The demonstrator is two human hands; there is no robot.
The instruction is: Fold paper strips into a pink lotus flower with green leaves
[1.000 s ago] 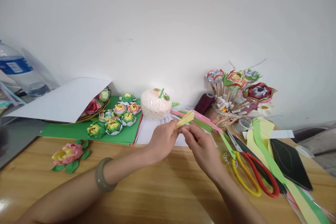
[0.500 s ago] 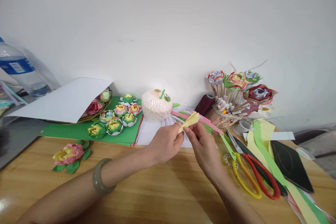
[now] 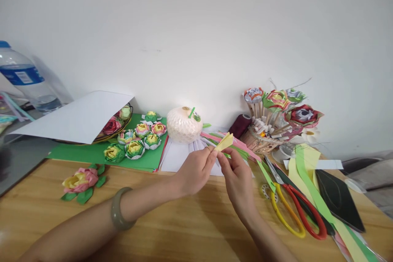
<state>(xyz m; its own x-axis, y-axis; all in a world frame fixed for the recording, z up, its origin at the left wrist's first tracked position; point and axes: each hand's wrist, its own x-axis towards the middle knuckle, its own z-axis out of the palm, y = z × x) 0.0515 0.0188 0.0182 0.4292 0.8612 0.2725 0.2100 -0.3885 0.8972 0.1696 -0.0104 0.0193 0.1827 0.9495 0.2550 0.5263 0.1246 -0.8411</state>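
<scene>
A folded piece of yellow paper [image 3: 224, 142] fans out upward from between my fingertips above the table. My left hand [image 3: 196, 170] pinches its gathered lower end, with the bangled wrist reaching in from the lower left. Thumb and fingers of my right hand [image 3: 236, 172] press on the same end, close against the left fingertips. Behind my hands lie white sheets [image 3: 175, 157] and pink and green paper strips [image 3: 245, 147]. The paper's lowest part is hidden by my fingers.
Paper lotus flowers [image 3: 134, 149] sit on green card [image 3: 82, 155]. One pink flower [image 3: 80, 180] lies front left. A foam-netted round object [image 3: 184, 125] stands by the wall. Scissors [image 3: 302, 208], a thread spool [image 3: 241, 126], a flower basket [image 3: 260, 141] and a black tablet-like slab [image 3: 339, 198] are right.
Both hands still pinch the yellow paper, which has shifted slightly right in view. My right fingers have curled a little differently around its end. The view has tilted slightly.
</scene>
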